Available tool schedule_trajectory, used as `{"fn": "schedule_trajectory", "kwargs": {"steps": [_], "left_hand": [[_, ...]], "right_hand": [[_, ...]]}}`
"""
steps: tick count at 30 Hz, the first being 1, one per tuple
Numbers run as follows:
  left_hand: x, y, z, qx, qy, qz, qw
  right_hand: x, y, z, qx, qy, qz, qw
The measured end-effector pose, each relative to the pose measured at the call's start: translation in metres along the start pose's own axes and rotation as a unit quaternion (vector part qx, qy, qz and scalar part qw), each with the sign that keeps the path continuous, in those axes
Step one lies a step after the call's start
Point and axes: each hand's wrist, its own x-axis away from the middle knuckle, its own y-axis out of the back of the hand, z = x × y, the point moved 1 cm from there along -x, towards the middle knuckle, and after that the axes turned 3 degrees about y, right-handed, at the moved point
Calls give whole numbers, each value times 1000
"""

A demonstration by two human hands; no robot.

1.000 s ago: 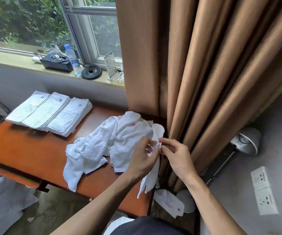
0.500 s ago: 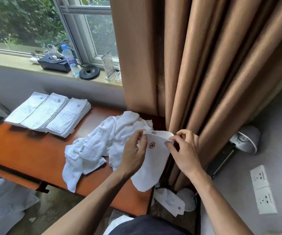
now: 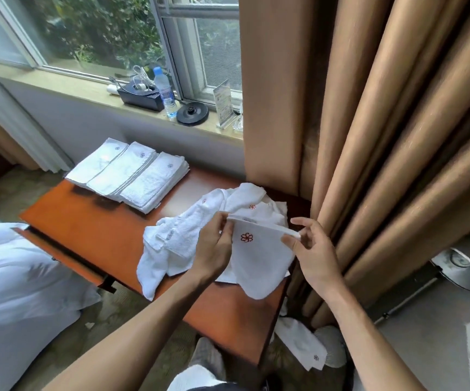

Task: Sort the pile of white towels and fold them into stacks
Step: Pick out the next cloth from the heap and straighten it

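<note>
- Head view, nearest: one white towel point(image 3: 301, 342) lies on the floor by the bench's right end, beside the curtain foot. It has a small dark emblem at its corner.
- Two hands hold one small white towel point(image 3: 259, 261) in the air over the near right part of the bench point(image 3: 87, 227), in front of the pile.
- The left grip point(image 3: 214, 249) pinches the towel's upper left corner between thumb and curled fingers.
- The right grip point(image 3: 312, 249) pinches the upper right corner between thumb and forefinger, with its other fingers spread loose.
- The top edge is stretched between the hands and the rest hangs down. One red flower emblem faces the camera; a small tag on the top edge is too small to read.
- Behind it, the loose pile point(image 3: 188, 232) lies on the bench, one end drooping over the near edge. Two red emblems show on it, plus one sewn label with unreadable writing.
- Farther left, three folded stacks point(image 3: 123, 172) sit side by side and touching, each with one dark emblem on top.
- On the sill stand one water bottle point(image 3: 166, 91), one black box point(image 3: 140, 94), one black disc point(image 3: 192, 111) and one card stand point(image 3: 224, 100) whose print is illegible.
- A tan curtain point(image 3: 369, 136) hangs at the right.
</note>
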Motion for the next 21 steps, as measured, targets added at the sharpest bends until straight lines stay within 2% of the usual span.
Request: {"fn": "schedule_trajectory", "kwargs": {"steps": [8,13,21], "left_hand": [[-7,72,17,45,41,-67,996],[-13,138,46,56,63,-97,992],[-31,293,122,97,104,-121,982]], "right_hand": [[-28,-73,23,52,-2,57,997],[-35,-143,36,79,33,117,989],[-32,-321,48,75,60,168,981]]}}
